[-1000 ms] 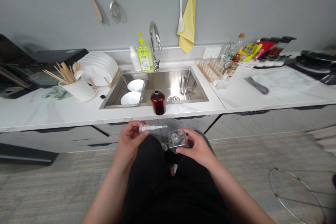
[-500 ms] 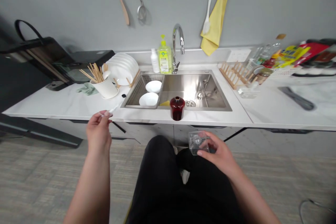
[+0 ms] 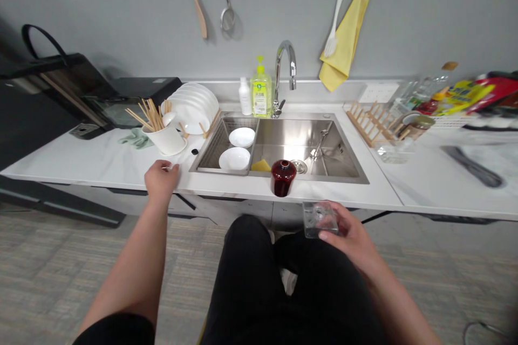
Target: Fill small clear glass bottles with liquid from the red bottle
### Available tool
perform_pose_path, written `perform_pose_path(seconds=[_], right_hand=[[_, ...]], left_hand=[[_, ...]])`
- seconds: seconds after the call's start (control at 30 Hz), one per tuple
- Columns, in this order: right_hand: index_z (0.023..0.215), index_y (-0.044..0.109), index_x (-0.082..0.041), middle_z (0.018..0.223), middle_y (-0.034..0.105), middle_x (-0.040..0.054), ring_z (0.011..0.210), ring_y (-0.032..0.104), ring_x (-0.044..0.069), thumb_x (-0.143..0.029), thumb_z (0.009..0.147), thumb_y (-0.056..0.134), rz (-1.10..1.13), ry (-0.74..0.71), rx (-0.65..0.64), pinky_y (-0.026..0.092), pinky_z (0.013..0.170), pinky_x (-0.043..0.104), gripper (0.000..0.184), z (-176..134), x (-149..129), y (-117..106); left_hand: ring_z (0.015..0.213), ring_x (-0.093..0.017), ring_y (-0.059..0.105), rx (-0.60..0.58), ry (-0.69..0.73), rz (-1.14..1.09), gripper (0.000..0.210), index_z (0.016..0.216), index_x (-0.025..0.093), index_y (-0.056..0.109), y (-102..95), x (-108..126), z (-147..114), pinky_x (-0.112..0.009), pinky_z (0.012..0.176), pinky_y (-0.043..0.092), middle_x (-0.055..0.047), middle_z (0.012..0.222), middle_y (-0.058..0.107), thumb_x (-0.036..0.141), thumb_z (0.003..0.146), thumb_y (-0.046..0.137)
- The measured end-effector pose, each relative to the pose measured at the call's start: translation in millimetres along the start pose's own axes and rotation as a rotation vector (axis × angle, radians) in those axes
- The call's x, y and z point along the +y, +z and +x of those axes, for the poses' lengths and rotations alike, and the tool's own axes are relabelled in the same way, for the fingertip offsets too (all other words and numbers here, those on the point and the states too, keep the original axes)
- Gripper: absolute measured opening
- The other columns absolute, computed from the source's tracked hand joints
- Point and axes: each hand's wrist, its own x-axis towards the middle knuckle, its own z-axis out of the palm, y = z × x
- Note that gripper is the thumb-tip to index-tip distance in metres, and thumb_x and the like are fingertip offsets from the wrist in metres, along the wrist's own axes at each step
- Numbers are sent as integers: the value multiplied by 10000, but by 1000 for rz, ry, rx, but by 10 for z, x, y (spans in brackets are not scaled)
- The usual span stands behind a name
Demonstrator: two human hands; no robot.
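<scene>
My left hand point(image 3: 161, 179) is over the counter's front edge at the left, fingers curled together in a pinch. Only a tiny pale bit shows between them; what it is I cannot make out. A white cup of chopsticks point(image 3: 167, 140) and a small black disc-like piece point(image 3: 195, 151) are on the counter just beyond it. My right hand point(image 3: 348, 232) grips a clear square plastic box point(image 3: 318, 220) by its right side, in front of the cabinets and above my lap. A dark red glass bottle point(image 3: 282, 179) stands at the sink's front rim, between my hands.
The steel sink point(image 3: 356, 167) has a rack with two white bowls point(image 3: 234, 159). Plates point(image 3: 194, 108) stand left; the soap bottle point(image 3: 261, 91) and faucet point(image 3: 286, 59) are behind. A wooden rack point(image 3: 368, 124), clear container point(image 3: 394, 151) and dark-handled utensil point(image 3: 473, 166) lie right.
My left hand has moved a little forward over the counter and turned; the thin whitish item in its fingers is now mostly hidden. My right hand still holds the box. The view has shifted slightly.
</scene>
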Motion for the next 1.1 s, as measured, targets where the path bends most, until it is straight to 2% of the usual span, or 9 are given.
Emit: perform_pose_path(seconds=[0.13,0.2,0.37,0.63,0.77,0.83,0.93,1.0,1.1], right_hand=[[1416,722,-307,1038,840,74,932,810,305,-602,809,1023,-24,-18,18,681,903,457,739,13,40,-91],[1416,729,-305,1039,845,79,937,812,310,-597,804,1026,-44,-17,32,685,910,466,740,1,76,-139],[1403,733,-310,1166,848,97,949,813,296,-597,787,1037,-36,-14,85,693,914,457,744,-30,157,-221],[1404,721,-309,1175,842,78,940,804,275,-584,784,1049,78,-52,132,675,908,427,754,-150,99,-284],[1420,711,-302,1174,840,79,923,811,270,-545,798,1040,85,-77,110,681,908,437,744,-303,85,-353],[1421,712,-299,1245,834,95,920,810,262,-530,793,1040,83,-96,116,689,910,443,744,-382,127,-392],[1420,715,-297,1363,808,117,917,802,242,-507,789,1042,77,-130,138,691,913,437,741,-504,221,-443],[1422,714,-294,1358,808,116,924,801,238,-491,799,1038,69,-145,141,688,918,430,729,-592,267,-474],[1406,716,-287,1258,827,100,917,807,246,-486,809,1032,40,-152,128,688,910,431,704,-731,277,-526]], left_hand=[[1000,-299,640,27,192,138,180,1020,192,681,177,70,33,-439,980,519,-120,1066,677,351,938,698],[998,-290,626,24,232,160,171,1017,185,682,209,81,21,-432,984,516,-129,1098,666,349,969,665],[1124,-315,624,-6,282,170,250,1100,187,718,166,125,-23,-436,1049,505,-133,1191,682,412,999,678],[1232,-359,620,32,338,172,289,1111,163,705,95,255,-172,-475,1110,490,-186,1286,672,431,1006,674],[1390,-440,586,26,382,140,410,1262,142,674,10,590,-526,-544,1240,407,-242,1386,685,484,1038,640],[1471,-460,550,65,426,58,489,1370,144,629,-29,869,-798,-563,1286,366,-262,1479,659,515,1052,632],[1554,-447,501,154,578,-163,516,1440,153,585,-17,1344,-1274,-577,1348,312,-266,1552,618,494,1059,657],[1541,-434,524,82,678,-347,565,1463,171,576,74,1640,-1605,-584,1334,358,-252,1547,623,468,1016,753],[1506,-408,598,-197,692,-617,841,1602,214,497,327,1983,-2055,-555,1223,514,-228,1618,595,483,911,895]])
